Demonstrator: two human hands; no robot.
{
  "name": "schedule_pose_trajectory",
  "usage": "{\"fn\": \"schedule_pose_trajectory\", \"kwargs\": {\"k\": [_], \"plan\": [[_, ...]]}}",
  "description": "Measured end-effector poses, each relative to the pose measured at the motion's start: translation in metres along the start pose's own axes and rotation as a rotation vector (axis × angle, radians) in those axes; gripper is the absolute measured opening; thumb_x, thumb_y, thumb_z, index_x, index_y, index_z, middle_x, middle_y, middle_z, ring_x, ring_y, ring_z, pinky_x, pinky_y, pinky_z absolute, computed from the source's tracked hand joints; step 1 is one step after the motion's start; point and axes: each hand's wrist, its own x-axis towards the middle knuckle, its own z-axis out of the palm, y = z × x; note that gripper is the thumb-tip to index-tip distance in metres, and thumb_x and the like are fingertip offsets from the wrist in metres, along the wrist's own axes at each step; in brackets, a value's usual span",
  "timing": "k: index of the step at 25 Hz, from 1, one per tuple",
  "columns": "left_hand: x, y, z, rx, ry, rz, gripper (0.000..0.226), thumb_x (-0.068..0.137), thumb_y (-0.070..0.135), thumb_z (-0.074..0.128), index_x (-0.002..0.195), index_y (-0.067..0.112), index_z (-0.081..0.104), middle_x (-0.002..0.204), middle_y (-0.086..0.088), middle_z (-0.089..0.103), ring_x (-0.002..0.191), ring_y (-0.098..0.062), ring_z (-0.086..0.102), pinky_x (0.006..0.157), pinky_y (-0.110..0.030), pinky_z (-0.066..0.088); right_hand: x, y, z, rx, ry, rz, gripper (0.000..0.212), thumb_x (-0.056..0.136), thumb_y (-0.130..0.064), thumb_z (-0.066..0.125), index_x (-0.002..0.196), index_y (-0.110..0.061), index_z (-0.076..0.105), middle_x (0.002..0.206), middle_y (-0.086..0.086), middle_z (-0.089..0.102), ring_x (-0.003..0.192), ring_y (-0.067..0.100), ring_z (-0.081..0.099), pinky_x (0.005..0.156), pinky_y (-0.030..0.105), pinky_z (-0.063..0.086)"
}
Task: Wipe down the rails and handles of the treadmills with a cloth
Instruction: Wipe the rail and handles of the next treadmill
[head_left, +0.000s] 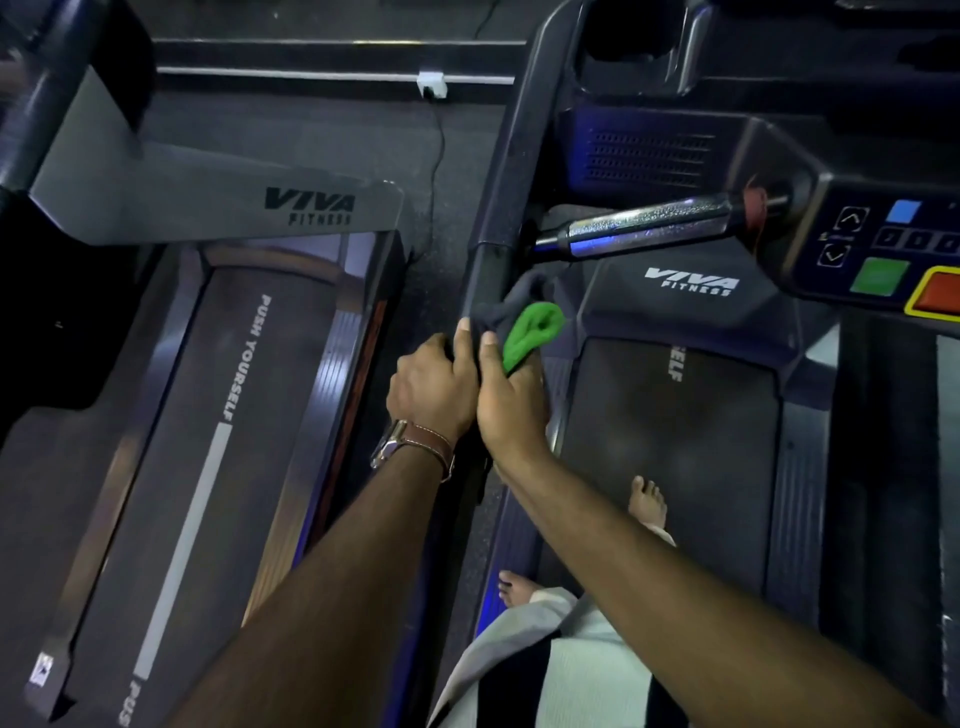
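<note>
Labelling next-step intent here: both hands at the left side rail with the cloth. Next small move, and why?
Probably slide the cloth forward up the side rail. Both the left hand and right hand grip it around the rail's lower stretch, and the rail ahead, plus the chrome handle, looks not yet reached.

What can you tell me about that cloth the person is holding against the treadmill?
The cloth looks soft and bunched up, with a dark grey part and a bright green part that folds over at its lower right. It is pressed against the dark side rail of the right-hand treadmill, just below the shiny metal handle. Both hands meet on it: the left hand, with a watch at its wrist, grips from the left, and the right hand from the right, its fingers on the fabric.
</note>
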Motion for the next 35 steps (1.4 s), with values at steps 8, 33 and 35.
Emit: {"fn": "schedule_pose_trajectory", "kwargs": {"k": [8, 33, 35], "plan": [[0.0, -0.003, -0.001, -0.055, 0.005, -0.005, 0.054, 0.101, 0.043, 0.027, 0.101, 0.007, 0.067, 0.108, -0.026, 0.066, 0.1, -0.048, 0.058, 0.074, -0.039, 0.04, 0.052, -0.076, -0.005, -1.076, -0.06, -0.766, 0.058, 0.083, -0.044, 0.059, 0.136, -0.022, 0.057, 0.161, 0.006, 0.028, 0.152, 0.031, 0.015, 0.119, 0.062, 0.011], [-0.01, 0.01, -0.015, 0.07, -0.121, -0.251, 0.081, 0.057, 0.066, 0.077, 0.113, 0.01, 0.061, 0.115, -0.014, 0.063, 0.106, -0.035, 0.061, 0.082, -0.037, 0.051, 0.053, -0.137, 0.036, -1.75, -0.846, -0.843, 0.041, 0.091, -0.045, 0.05, 0.115, -0.017, 0.068, 0.125, 0.005, 0.067, 0.113, 0.023, 0.061, 0.101, 0.042, 0.038], [-0.008, 0.011, -0.015, 0.038, -0.122, -0.23, 0.075, 0.058, 0.063, 0.079, 0.11, 0.012, 0.062, 0.113, -0.015, 0.065, 0.105, -0.036, 0.061, 0.08, -0.036, 0.05, 0.064, -0.109, 0.006, -1.409, -0.388, -1.152, 0.041, 0.084, -0.054, 0.055, 0.103, -0.021, 0.07, 0.107, 0.001, 0.071, 0.107, 0.024, 0.062, 0.099, 0.046, 0.033]]}}
